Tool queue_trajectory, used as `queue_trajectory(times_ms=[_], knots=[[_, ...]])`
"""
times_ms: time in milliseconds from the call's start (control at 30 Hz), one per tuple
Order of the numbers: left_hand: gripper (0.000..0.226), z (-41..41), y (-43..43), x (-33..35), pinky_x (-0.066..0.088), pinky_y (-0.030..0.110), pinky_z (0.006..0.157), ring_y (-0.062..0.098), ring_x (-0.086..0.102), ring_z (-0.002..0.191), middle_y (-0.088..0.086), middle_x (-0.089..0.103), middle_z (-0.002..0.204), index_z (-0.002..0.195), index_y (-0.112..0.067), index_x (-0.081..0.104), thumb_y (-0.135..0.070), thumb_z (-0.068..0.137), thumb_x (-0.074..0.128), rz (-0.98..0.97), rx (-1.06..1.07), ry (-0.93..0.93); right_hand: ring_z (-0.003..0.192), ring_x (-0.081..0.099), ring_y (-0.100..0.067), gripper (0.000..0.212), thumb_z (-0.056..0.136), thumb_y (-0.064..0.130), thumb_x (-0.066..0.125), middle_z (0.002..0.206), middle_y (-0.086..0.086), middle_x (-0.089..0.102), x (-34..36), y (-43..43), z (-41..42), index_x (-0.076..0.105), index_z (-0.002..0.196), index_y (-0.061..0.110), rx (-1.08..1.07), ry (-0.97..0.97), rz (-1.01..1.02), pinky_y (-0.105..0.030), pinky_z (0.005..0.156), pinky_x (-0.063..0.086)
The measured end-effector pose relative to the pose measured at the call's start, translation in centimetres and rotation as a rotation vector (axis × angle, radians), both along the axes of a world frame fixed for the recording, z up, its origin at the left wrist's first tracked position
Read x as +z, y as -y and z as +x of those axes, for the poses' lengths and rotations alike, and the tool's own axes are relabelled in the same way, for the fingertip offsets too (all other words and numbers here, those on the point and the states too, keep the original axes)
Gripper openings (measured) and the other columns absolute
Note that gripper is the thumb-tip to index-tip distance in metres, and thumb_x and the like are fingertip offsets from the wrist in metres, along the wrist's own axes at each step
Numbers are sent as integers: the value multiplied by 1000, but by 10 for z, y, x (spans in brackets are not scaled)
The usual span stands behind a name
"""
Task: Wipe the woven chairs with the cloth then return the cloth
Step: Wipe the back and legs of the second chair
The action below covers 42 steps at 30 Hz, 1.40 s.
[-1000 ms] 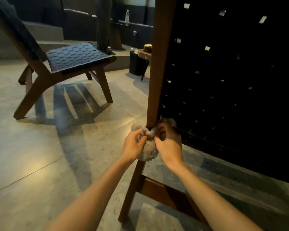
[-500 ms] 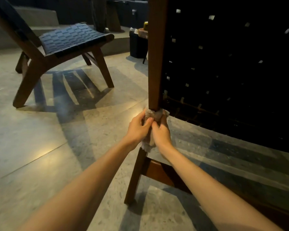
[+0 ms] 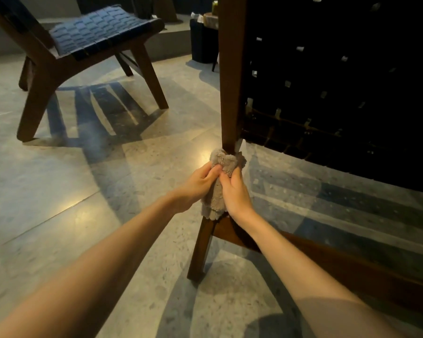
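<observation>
Right now both hands are low on the near woven chair [image 3: 340, 76], working its wooden back post [image 3: 230, 76]. The grey fluffy cloth [image 3: 221, 181] is wrapped around that post just below the bottom edge of the dark woven panel, where the post runs down into the leg [image 3: 202, 250]. The left hand [image 3: 197, 185] grips the cloth from the left, fingers curled into the pile, thumb up near the top fold. The right hand [image 3: 235, 191] clasps it from the right, fingers closed round cloth and post together, knuckles facing us. The two hands touch at the front, and a loose flap of cloth hangs below them, just above the brace [image 3: 239, 236] that joins the leg.

Off to the left, well apart, stands the second woven chair [image 3: 100, 32], its dark strap seat tilted back, casting striped shadows over the polished stone floor [image 3: 59, 191]. Behind the post, a black bin [image 3: 202, 42] sits beside a small wooden side table [image 3: 211, 19].
</observation>
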<state>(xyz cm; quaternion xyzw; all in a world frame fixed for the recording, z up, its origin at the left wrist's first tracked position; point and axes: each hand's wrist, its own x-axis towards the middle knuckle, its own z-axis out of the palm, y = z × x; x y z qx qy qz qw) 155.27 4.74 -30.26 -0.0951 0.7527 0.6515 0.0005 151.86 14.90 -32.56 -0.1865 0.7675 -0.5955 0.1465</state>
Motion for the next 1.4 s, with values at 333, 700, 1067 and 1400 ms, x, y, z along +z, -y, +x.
queue_trajectory(times_ms=[333,700,1067,1400], knots=[[20,64,-10,-61,47,20,69,12,56,81,2,59,93,103,-21,54,-29,102,36,-106,81,166,147,10,-19,75,101,9,38,159,1,-14,-36,-13,73,-24,140,28,8,-386,279,-35,115,30],[18,99,-39,-117,40,10,76,8,52,93,-8,57,104,112,-26,54,-29,94,54,-405,344,-66,140,29,-13,80,98,11,50,155,9,-19,-45,-43,78,-14,144,19,122,-616,483,-23,99,47],[71,95,-42,-126,1,47,118,27,2,146,12,-5,159,150,-3,2,-49,99,21,-1358,52,-165,121,46,-26,49,91,18,54,136,-11,46,-35,-91,36,42,137,5,219,-826,857,-34,102,36],[79,49,-85,-89,8,47,115,42,27,138,29,27,148,141,9,23,-40,88,55,-1666,-192,-128,112,46,-23,39,98,33,39,124,-8,49,-32,-161,26,43,129,8,141,-811,985,-34,97,34]])
